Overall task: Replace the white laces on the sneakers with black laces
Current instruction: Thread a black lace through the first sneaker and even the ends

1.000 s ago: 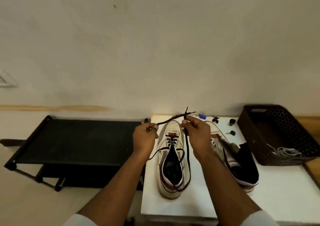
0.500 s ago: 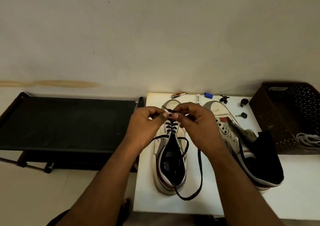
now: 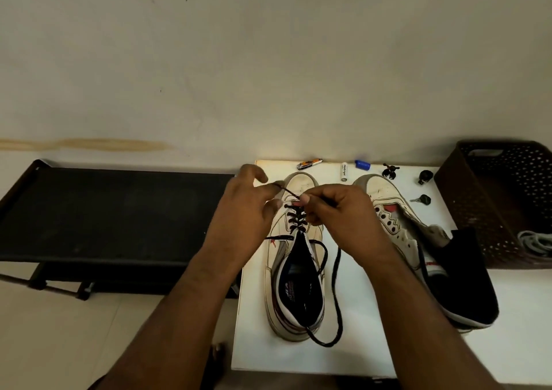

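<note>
Pale wall fills the upper half of the head view, and below it a white table (image 3: 373, 345) takes the lower right of the frame, with a black bench (image 3: 113, 213) to its left.

At centre frame stands the near sneaker (image 3: 294, 285), toe toward the wall, with a black lace (image 3: 336, 300) crossed through its front eyelets and a long loose loop trailing past the heel. The right hand (image 3: 337, 213) pinches a stretch of that lace between thumb and fingertips just above the toe. The left hand (image 3: 248, 207) has its fingers loosely curled, and the lace end runs to its fingertips, though whether it truly grips the end I cannot tell. To the right lies the second sneaker (image 3: 418, 240), tipped on its side and showing no lace.

Risk, as I judge it: the loose loop hanging by the table edge could snag or drag the shoe if the lace is pulled hard, and uneven pulls could leave one end too short for the upper eyelets.

A dark perforated basket (image 3: 466, 210) sits at the right edge of the frame, with a pale bundle, probably the white laces (image 3: 536, 241), inside it against its near wall
</note>
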`<state>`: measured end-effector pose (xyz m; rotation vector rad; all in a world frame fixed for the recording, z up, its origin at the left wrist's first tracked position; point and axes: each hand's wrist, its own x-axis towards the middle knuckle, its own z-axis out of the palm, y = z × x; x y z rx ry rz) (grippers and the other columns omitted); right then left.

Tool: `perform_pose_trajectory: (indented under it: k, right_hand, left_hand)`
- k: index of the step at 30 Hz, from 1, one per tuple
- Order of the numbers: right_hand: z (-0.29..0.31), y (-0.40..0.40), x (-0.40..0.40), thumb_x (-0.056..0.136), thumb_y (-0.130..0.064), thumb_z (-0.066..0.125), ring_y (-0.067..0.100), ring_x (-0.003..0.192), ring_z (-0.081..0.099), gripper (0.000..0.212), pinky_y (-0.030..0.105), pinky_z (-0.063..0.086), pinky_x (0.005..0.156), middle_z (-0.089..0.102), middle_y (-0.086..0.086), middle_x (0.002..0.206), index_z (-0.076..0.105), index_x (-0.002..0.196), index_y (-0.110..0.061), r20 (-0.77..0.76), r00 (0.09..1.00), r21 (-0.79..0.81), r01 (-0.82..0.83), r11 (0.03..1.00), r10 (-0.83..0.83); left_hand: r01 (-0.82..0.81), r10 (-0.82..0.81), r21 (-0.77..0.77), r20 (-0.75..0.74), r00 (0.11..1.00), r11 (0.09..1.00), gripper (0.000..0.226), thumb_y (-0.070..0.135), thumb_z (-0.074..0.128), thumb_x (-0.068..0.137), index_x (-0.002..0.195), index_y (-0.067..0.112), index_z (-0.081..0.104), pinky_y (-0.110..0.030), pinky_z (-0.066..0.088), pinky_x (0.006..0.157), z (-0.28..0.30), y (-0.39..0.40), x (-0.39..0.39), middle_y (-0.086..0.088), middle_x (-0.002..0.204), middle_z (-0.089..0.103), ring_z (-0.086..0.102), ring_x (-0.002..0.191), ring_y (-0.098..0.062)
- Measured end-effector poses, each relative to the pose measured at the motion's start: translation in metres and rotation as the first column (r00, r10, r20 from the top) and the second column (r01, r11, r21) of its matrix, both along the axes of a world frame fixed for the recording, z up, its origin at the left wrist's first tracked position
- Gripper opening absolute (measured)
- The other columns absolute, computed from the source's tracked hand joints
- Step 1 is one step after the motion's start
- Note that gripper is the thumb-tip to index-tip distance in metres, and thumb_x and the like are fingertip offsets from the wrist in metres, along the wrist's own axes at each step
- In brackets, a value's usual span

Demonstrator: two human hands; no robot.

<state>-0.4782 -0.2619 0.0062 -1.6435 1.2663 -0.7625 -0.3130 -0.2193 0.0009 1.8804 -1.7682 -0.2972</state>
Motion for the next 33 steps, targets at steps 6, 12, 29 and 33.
perform_pose_trajectory:
  k: [6,12,29,33]
  right_hand:
    - [0.013,0.001,-0.001,0.091,-0.007,0.061,0.014,0.067,0.067,0.012,0.027,0.057,0.068,0.072,0.011,0.076,0.073,0.089,-0.006,0.206,0.971,0.010,-0.122,0.992,0.118]
    - [0.010,-0.012,-0.024,0.088,-0.017,0.067,0.009,0.065,0.065,0.009,0.017,0.050,0.066,0.069,-0.007,0.066,0.073,0.085,-0.023,0.122,0.988,-0.018,0.100,0.995,-0.097]
    - [-0.010,0.001,-0.009,0.095,-0.011,0.051,0.015,0.054,0.063,0.023,0.021,0.048,0.046,0.070,0.009,0.080,0.058,0.114,-0.022,-0.372,0.897,0.400,-0.078,0.913,0.239]
    - [-0.017,-0.004,-0.005,0.088,-0.001,0.059,0.017,0.057,0.063,0.028,0.023,0.049,0.048,0.070,0.009,0.086,0.063,0.111,-0.016,-0.385,0.898,0.331,-0.084,0.940,0.215]
  left_hand:
    - [0.096,-0.043,0.158,-0.307,0.951,0.983,0.019,0.036,0.066,0.087,0.103,0.027,0.073,-0.029,0.029,0.099,-0.004,-0.002,-0.007,0.011,0.145,0.036,0.023,0.132,-0.011]
    - [-0.185,0.136,0.056,-0.881,0.453,0.981,0.028,0.009,0.053,0.090,0.072,0.022,0.071,-0.024,0.041,0.084,0.021,0.005,0.032,0.010,0.103,0.066,0.057,0.087,0.000]
    - [0.030,0.426,0.721,-0.443,0.789,0.693,0.040,0.023,0.042,0.103,0.142,0.033,0.039,-0.022,0.041,0.044,-0.020,0.006,0.014,-0.011,0.081,0.071,0.059,0.051,-0.017]
    - [0.039,0.432,0.709,-0.471,0.769,0.704,0.023,0.027,0.047,0.102,0.119,0.019,0.058,-0.024,0.048,0.047,-0.030,-0.001,0.014,-0.013,0.082,0.070,0.064,0.055,-0.020]
